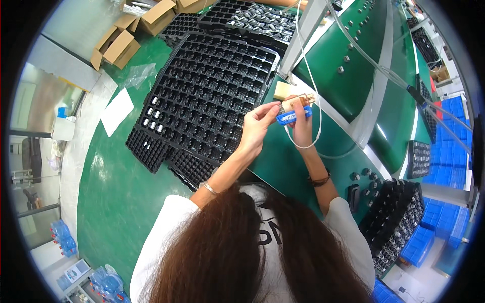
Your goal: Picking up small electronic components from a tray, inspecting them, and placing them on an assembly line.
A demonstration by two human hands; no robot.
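Note:
Both my hands meet over the green bench at the centre. In my right hand (303, 134) is a small blue device (286, 117) with a tan-and-brass end and a white cable. My left hand (255, 129) has thumb and fingertips pinched at the device's left side. Whatever small piece sits between those fingertips is hidden. Just behind the hands is a pale yellow block (284, 91). To the left of my left hand lies a large black compartment tray (212, 86), with several small metal parts (153, 115) in its left pockets.
A green conveyor belt (333, 86) with scattered metal parts runs at the right, past a metal post (303, 38). More metal parts (373, 177) and stacked black trays (396, 212) are at the lower right. Cardboard boxes (118, 48) and blue bins (449, 131) stand farther off.

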